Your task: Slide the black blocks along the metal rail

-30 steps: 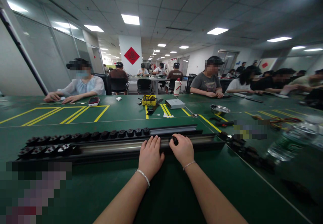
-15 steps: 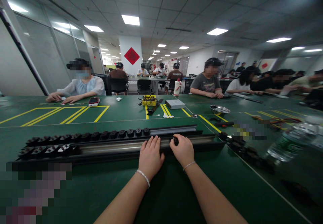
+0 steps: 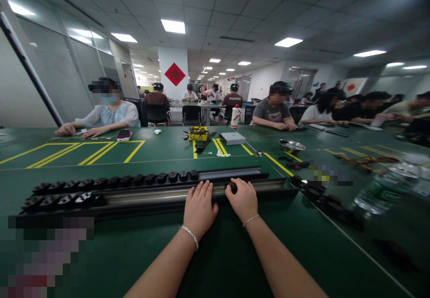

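Note:
A long black and metal rail (image 3: pixel 148 196) lies across the green table (image 3: pixel 235 253) in front of me. My left hand (image 3: pixel 199 208) rests on the rail with its fingers stretched flat over the edge. Beside it, my right hand (image 3: pixel 243 198) is curled round a small black socket piece (image 3: pixel 232 186) sitting in the rail's channel. A second rail (image 3: pixel 228 172) lies just behind, with a row of several black socket pieces (image 3: pixel 114 181) filling its left part. More such pieces (image 3: pixel 57 200) sit in the left end of the near rail.
A clear water bottle (image 3: pixel 383 190) lies on its side at the right, with loose black parts (image 3: pixel 329 204) near it. Further back stand a metal bowl (image 3: pixel 291 145), a grey box (image 3: pixel 232 137) and a yellow item (image 3: pixel 198 133). Other people sit working along the far edge.

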`<state>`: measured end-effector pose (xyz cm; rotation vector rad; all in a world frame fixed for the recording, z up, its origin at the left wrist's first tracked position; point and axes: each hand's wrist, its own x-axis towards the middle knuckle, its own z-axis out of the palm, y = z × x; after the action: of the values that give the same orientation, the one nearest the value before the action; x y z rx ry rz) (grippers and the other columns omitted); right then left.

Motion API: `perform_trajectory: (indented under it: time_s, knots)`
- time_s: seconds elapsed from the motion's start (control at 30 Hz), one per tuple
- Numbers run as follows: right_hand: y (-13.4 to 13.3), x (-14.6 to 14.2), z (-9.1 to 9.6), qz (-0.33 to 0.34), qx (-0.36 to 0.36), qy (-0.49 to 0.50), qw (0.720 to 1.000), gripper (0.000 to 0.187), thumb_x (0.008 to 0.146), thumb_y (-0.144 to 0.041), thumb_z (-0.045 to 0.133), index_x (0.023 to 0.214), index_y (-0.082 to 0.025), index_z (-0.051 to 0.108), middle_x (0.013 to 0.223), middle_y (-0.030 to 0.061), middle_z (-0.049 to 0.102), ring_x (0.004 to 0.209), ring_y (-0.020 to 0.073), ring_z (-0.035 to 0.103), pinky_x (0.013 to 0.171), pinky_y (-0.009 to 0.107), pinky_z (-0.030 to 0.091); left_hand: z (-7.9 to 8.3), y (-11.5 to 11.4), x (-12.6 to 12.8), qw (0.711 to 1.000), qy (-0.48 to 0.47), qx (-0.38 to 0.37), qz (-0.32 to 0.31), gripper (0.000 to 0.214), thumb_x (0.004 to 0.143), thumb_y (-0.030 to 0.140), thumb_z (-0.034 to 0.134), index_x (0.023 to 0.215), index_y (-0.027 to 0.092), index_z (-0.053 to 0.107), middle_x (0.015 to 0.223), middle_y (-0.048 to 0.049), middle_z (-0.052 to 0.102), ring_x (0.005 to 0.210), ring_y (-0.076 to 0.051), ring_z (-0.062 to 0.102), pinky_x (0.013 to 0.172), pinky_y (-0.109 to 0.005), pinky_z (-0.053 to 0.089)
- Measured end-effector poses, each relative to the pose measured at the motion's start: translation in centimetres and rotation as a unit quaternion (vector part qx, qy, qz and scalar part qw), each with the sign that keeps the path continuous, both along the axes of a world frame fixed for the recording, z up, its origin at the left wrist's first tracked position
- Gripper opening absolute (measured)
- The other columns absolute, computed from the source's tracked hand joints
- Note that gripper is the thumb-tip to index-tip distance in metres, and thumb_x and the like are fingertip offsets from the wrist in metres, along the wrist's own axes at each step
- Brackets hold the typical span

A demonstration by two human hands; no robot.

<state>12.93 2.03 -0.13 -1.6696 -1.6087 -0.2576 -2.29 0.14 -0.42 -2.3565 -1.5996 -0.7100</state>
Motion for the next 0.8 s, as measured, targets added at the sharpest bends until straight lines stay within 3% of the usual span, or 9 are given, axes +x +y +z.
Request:
perform_trajectory:
  time_s: [0.8]
  knots:
    - [0.03,0.05,0.0,-0.012,0.004,0.003,1.0,0.028,0.075,-0.028,0.047,0.094,-0.017,0.064,0.098,0.0084,0.067,0.099,0.0208,0.058,0.097,0.039,0.03,0.25,-0.13,0.04,1.0,0.003,-0.013,0.004,0.055,0.078,0.034,0.045,0.131,0.021,0.04,0.138,-0.0055,0.043,0.129,-0.022,0.033,0.105,-0.042,0.025]
